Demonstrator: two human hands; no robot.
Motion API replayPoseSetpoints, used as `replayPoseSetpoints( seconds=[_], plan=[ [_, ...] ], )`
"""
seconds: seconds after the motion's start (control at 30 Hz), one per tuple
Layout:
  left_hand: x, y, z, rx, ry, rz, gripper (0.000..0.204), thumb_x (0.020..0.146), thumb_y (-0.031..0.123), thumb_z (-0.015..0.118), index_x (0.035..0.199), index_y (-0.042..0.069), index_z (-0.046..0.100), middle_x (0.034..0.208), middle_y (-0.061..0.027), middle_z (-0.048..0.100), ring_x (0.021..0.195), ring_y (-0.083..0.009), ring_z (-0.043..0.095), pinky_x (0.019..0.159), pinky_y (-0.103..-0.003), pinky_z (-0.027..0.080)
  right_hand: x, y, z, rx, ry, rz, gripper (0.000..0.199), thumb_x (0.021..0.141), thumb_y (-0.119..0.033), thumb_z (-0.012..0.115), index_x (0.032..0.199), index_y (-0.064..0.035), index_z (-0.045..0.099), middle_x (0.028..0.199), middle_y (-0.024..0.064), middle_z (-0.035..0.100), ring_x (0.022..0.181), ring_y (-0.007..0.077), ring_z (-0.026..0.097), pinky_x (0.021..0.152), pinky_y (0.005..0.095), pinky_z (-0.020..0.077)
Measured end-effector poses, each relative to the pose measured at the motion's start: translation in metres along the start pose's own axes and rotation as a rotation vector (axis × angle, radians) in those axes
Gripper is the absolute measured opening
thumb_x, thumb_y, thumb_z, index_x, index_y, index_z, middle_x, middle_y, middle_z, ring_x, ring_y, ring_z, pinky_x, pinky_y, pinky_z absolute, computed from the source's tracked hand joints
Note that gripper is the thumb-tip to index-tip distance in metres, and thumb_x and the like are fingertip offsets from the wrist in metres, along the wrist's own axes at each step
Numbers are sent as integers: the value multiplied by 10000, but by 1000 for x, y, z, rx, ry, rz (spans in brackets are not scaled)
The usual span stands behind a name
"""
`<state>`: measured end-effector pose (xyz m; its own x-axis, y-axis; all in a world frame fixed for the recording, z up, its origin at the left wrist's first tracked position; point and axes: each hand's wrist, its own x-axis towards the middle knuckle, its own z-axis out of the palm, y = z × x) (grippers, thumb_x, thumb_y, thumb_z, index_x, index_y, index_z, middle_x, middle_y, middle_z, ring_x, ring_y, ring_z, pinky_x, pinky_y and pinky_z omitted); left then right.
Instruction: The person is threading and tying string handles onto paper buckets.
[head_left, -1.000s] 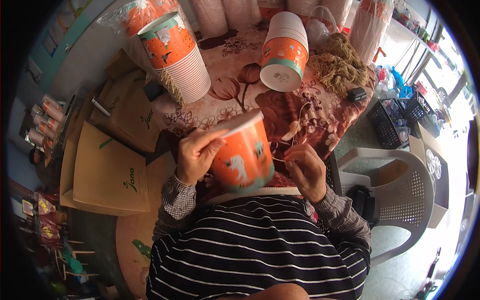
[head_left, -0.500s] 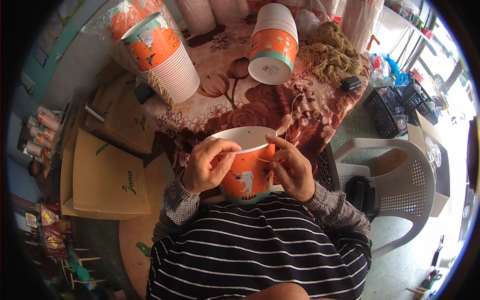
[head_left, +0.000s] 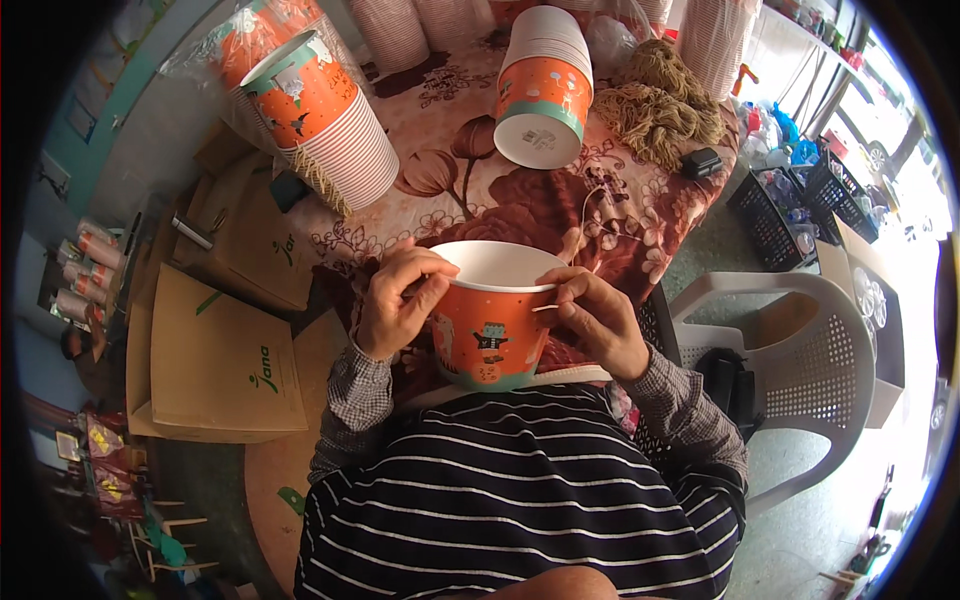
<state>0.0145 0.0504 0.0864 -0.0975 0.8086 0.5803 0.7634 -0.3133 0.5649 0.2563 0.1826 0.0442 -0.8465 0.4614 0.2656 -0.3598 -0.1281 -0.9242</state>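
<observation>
An orange paper bucket (head_left: 470, 308) with a white inside, a green base band and printed cartoon figures stands upright against my lap. My left hand (head_left: 402, 305) pinches its rim on the left between thumb and fingers. At the right side of the rim, my right hand (head_left: 600, 318) has thumb and forefinger closed on a thin tan cord, whose short end sticks out against the bucket wall. More of this cord (head_left: 585, 212) lies on the table beyond my right hand. Any holes in the bucket are hidden or too small to tell.
Nested buckets (head_left: 545, 90) lie on the flowered tablecloth (head_left: 440, 215), and another stack (head_left: 335, 130) leans at the left. A tan cord heap (head_left: 660, 110) sits at the far right. Cardboard boxes (head_left: 215, 355) stand left, a plastic chair (head_left: 800, 370) right.
The bucket has turned, so a different printed figure faces me, and it sits slightly higher. My left hand has risen a little along with the rim. My right hand still pinches the cord.
</observation>
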Motion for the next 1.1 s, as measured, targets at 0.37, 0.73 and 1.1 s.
replayPoseSetpoints(
  seconds=[0.37, 0.73, 1.1],
  plan=[
    [-3, 49, 12, -17, -54, -199, 172, 886, 55, 573, 1021, 38, 679, 919, -78, 688, 846, -207, 615, 830, -313, 448, -2, 3, 18, -460, -91, -242, 65, 923, -43, 564, 980, -14, 548, 1383, 203, 423, 955, 183, 598, 774, 280, 528],
    [-20, -22, 4, -547, -27, -289, 124, 926, 31, 529, 990, 3, 631, 1021, -59, 634, 935, -129, 581, 880, -252, 418, -5, 1, 18, -695, 16, -367, 138, 824, 45, 606, 934, -12, 543, 1276, 207, 534, 1013, 285, 603, 860, 362, 492],
    [-55, -93, -6, -899, 196, -338, 99, 932, 75, 505, 950, 36, 594, 1094, -105, 627, 1093, -211, 548, 986, -330, 389, -7, 28, 35, -942, -257, -557, 159, 709, -1, 649, 847, -11, 570, 1287, 207, 539, 1122, 382, 550, 948, 458, 454]
  ],
)
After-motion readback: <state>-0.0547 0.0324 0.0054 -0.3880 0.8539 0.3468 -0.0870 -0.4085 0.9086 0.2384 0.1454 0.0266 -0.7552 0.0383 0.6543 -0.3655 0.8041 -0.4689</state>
